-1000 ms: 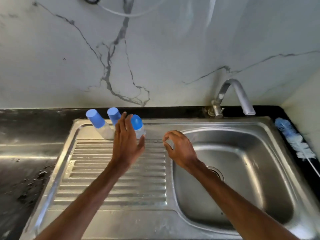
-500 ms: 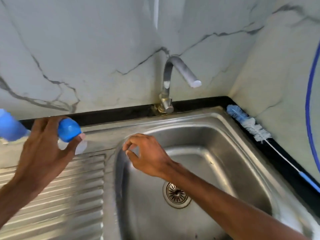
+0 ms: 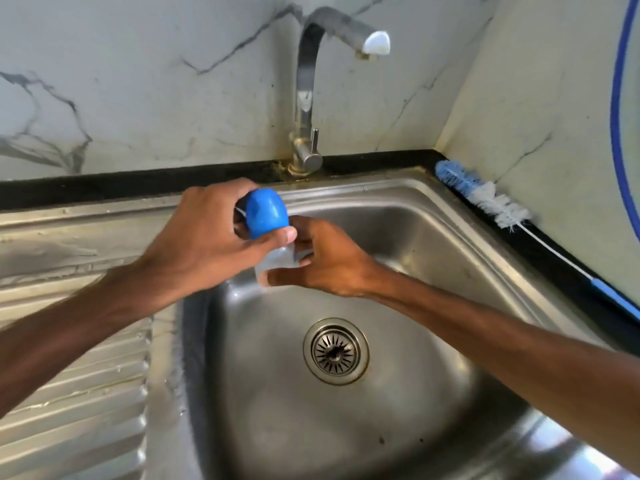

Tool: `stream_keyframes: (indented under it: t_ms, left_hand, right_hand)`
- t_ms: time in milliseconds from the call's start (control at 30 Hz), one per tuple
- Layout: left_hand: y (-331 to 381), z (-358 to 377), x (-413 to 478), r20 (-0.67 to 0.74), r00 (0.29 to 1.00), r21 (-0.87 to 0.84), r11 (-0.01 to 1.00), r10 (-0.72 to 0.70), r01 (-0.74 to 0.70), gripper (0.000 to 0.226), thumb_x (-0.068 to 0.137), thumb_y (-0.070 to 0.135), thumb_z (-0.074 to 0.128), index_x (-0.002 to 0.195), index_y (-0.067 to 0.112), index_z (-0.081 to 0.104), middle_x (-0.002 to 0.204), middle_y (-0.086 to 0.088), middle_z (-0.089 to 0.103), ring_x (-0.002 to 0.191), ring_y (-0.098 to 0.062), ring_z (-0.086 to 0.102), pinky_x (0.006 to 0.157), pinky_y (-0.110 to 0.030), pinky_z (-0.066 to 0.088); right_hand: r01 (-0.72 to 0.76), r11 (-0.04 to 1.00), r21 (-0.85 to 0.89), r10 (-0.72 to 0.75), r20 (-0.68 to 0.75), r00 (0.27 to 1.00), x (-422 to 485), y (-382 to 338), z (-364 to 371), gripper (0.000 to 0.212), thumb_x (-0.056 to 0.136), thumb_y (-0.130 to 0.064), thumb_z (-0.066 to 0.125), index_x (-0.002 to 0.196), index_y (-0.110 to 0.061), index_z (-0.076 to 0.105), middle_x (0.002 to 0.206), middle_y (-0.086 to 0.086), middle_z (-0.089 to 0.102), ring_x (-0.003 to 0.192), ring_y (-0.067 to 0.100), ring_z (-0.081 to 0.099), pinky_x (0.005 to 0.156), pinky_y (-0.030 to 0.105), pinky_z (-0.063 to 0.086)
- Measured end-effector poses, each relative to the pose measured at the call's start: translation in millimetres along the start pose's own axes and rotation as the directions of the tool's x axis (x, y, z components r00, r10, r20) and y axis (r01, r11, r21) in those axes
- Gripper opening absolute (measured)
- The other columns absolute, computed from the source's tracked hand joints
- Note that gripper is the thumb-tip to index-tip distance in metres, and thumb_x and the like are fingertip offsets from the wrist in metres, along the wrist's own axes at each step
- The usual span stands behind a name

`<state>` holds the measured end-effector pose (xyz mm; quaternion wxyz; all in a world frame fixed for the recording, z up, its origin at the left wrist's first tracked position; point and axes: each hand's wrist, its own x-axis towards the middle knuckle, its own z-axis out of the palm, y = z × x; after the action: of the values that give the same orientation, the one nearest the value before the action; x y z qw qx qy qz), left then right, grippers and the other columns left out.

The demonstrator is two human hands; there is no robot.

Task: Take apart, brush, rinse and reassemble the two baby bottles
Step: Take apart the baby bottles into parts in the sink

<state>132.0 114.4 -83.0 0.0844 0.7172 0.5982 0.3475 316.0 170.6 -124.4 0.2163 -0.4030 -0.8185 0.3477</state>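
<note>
**Left hand** (image 3: 207,233): reaches in from the lower left. Its fingers are curled over the rounded blue plastic cap (image 3: 266,218), and the thumb is pressed along the cap's lower edge.

**Right hand** (image 3: 329,265): reaches in from the lower right and meets the left hand. Its fingers are wrapped round the body of the small clear plastic baby bottle (image 3: 277,263), just under the cap. The bottle hides the fingertips, so the grip looks closed but its exact form cannot be made out.

**Baby bottle:** held between both hands above the back left part of the basin, tilted with the cap end up and to the left. The cap is on the bottle.

**Stainless steel sink basin** (image 3: 433,237): directly beneath and beyond the hands. A round slotted metal drain strainer (image 3: 336,351) sits below the right hand.

**Ribbed steel drainboard** (image 3: 86,393): under the left forearm.

**Curved chrome tap** (image 3: 306,98): stands behind the hands. Its white-tipped spout points right, and there is a small lever at its base.

**Long bottle brush with blue and white bristles** (image 3: 491,202): lies well to the right of the right hand, on the black stone surface (image 3: 104,187) that edges the sink. Its thin handle runs toward the lower right.

**White marble-patterned wall** (image 3: 138,81): behind the surface.

**Blue cord or hose** (image 3: 618,98): hangs against the right-hand wall, well clear of both hands.
</note>
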Motion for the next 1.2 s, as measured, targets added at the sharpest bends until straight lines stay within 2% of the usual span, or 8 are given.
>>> stream_keyframes:
  t_ms: [167, 367, 600, 733, 833, 900, 1067, 1200]
  left_hand:
    - [17.0, 30.6, 2.8, 0.117, 0.993, -0.078, 0.996, -0.03, 0.039, 0.043, 0.077, 0.053, 0.083, 0.098, 0.019, 0.067, 0.081, 0.005, 0.069, 0.072, -0.014, 0.066, 0.064, -0.021, 0.047]
    - [39.4, 70.7, 10.9, 0.299, 0.952, -0.375, 0.91, -0.06, 0.175, 0.04, 0.091, 0.029, 0.078, 0.123, 0.009, 0.064, 0.115, -0.008, 0.073, 0.107, -0.023, 0.071, 0.097, -0.047, 0.055]
    - [53.1, 91.0, -1.6, 0.182, 0.97, -0.419, 0.879, -0.164, 0.227, 0.039, 0.093, 0.019, 0.075, 0.128, 0.005, 0.064, 0.118, -0.009, 0.073, 0.11, -0.021, 0.07, 0.104, -0.042, 0.053]
    - [60.1, 92.0, -20.2, 0.057, 0.973, -0.308, 0.923, -0.225, 0.231, 0.037, 0.09, 0.027, 0.078, 0.122, 0.013, 0.068, 0.111, -0.002, 0.075, 0.101, -0.012, 0.071, 0.093, -0.026, 0.056]
    - [63.8, 98.6, -31.3, -0.11, 0.955, -0.234, 0.941, -0.274, 0.243, 0.032, 0.088, 0.037, 0.078, 0.109, 0.014, 0.071, 0.092, -0.002, 0.074, 0.085, -0.018, 0.071, 0.081, -0.034, 0.056]
    - [62.8, 100.9, -31.9, -0.233, 0.917, -0.187, 0.94, -0.323, 0.284, 0.032, 0.084, 0.045, 0.078, 0.097, 0.016, 0.071, 0.081, 0.002, 0.072, 0.076, -0.017, 0.07, 0.074, -0.035, 0.055]
    - [61.6, 94.2, -27.2, -0.375, 0.806, -0.266, 0.886, -0.457, 0.379, 0.052, 0.065, 0.067, 0.082, 0.089, 0.024, 0.068, 0.074, 0.013, 0.07, 0.068, 0.002, 0.067, 0.058, -0.009, 0.048]
    - [55.7, 89.6, -24.7, -0.223, 0.827, -0.305, 0.843, -0.516, 0.444, 0.065, 0.064, 0.069, 0.085, 0.104, 0.024, 0.062, 0.091, 0.015, 0.068, 0.081, 0.003, 0.066, 0.061, -0.005, 0.046]
  right_hand:
    - [-0.113, 0.994, 0.015, 0.113, -0.016, 0.993, -28.0, 13.7, -7.8, 0.045, 0.076, -0.034, 0.092, 0.115, -0.022, 0.072, 0.098, -0.005, 0.075, 0.085, 0.01, 0.068, 0.078, 0.031, 0.058]
    - [-0.218, 0.946, 0.24, 0.223, 0.006, 0.975, -55.3, 38.6, -30.2, 0.038, 0.084, -0.015, 0.087, 0.12, -0.013, 0.072, 0.11, 0.004, 0.079, 0.1, 0.012, 0.075, 0.09, 0.03, 0.06]
    - [-0.198, 0.972, 0.129, 0.201, -0.014, 0.979, -53.7, 47.2, -31.2, 0.034, 0.09, -0.023, 0.079, 0.118, -0.005, 0.071, 0.113, 0.017, 0.074, 0.106, 0.028, 0.072, 0.096, 0.052, 0.056]
    - [-0.192, 0.981, 0.004, 0.192, -0.037, 0.981, -52.2, 45.0, -21.8, 0.034, 0.083, -0.028, 0.085, 0.1, -0.002, 0.07, 0.081, 0.004, 0.06, 0.074, 0.018, 0.057, 0.065, 0.038, 0.047]
    - [-0.143, 0.988, -0.06, 0.135, -0.116, 0.984, -54.6, 41.3, -13.3, 0.03, 0.08, -0.029, 0.086, 0.07, -0.025, 0.058, 0.062, -0.012, 0.047, 0.056, 0.005, 0.048, 0.049, 0.016, 0.033]
    - [-0.126, 0.988, -0.095, 0.108, -0.168, 0.98, -54.6, 36.6, -7.8, 0.041, 0.077, -0.033, 0.086, 0.064, -0.03, 0.047, 0.06, -0.013, 0.047, 0.054, 0.003, 0.046, 0.047, 0.016, 0.032]
    - [-0.116, 0.98, -0.164, 0.065, -0.288, 0.955, -53.5, 25.6, -3.6, 0.039, 0.07, -0.051, 0.087, 0.073, -0.03, 0.054, 0.062, -0.018, 0.054, 0.06, 0.003, 0.052, 0.053, 0.019, 0.034]
    - [-0.091, 0.991, -0.102, 0.068, -0.211, 0.975, -55.3, 23.8, -7.8, 0.041, 0.071, -0.047, 0.09, 0.094, -0.018, 0.071, 0.075, -0.015, 0.066, 0.069, 0.004, 0.062, 0.061, 0.02, 0.048]
